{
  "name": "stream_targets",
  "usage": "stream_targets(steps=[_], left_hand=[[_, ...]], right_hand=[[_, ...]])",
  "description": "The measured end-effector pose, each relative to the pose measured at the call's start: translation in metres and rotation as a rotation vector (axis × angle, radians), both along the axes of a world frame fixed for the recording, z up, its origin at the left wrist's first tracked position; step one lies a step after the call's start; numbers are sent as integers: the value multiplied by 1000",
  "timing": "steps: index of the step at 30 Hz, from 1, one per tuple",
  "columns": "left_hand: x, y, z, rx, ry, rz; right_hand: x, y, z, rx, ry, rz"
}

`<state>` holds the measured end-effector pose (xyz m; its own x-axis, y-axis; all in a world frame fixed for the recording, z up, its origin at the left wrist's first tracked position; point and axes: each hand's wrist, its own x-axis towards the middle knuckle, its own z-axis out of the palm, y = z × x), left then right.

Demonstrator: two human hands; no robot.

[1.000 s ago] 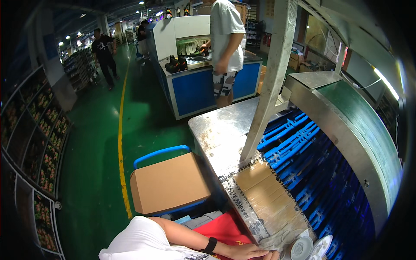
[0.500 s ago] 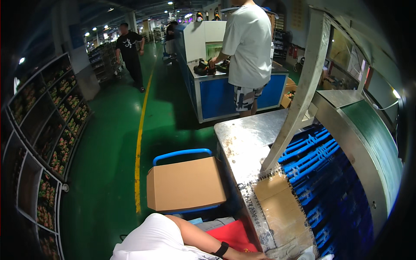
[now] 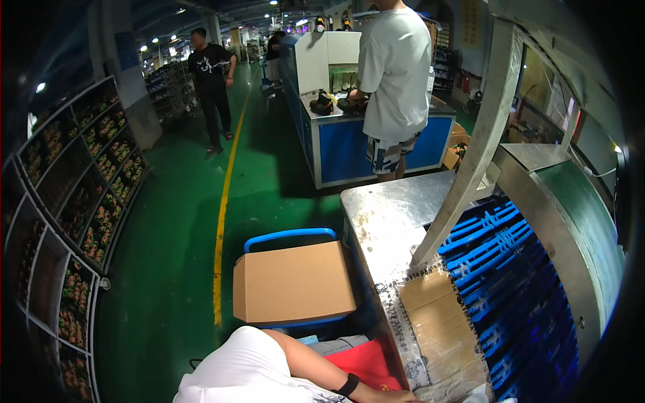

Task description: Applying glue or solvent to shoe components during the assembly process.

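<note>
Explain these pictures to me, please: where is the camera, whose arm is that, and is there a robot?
There is no robot: this is a person with bare hands. The view comes from the left one of two wide fisheye cameras worn on the head, so straight edges bend near the rim. The arm at the lower edge is the wearer's; the left hand is partly cut off, so I can't tell whether it holds anything. The right hand is out of view. Flat cardboard lies on a metal table, beside blue rods. Left of the table is a brown box. Ahead, a co-worker stands at a blue-sided counter.
</note>
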<state>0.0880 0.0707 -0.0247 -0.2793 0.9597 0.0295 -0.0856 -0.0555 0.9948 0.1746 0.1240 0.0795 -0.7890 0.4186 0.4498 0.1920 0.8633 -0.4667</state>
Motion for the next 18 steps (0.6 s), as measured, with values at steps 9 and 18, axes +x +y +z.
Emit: stream_targets(steps=[9,18], left_hand=[[-7,0,-15,40,44,51],[-15,-5,2,25,35,90]], right_hand=[[2,2,-4,15,11,10],[2,7,-12,1,25,21]])
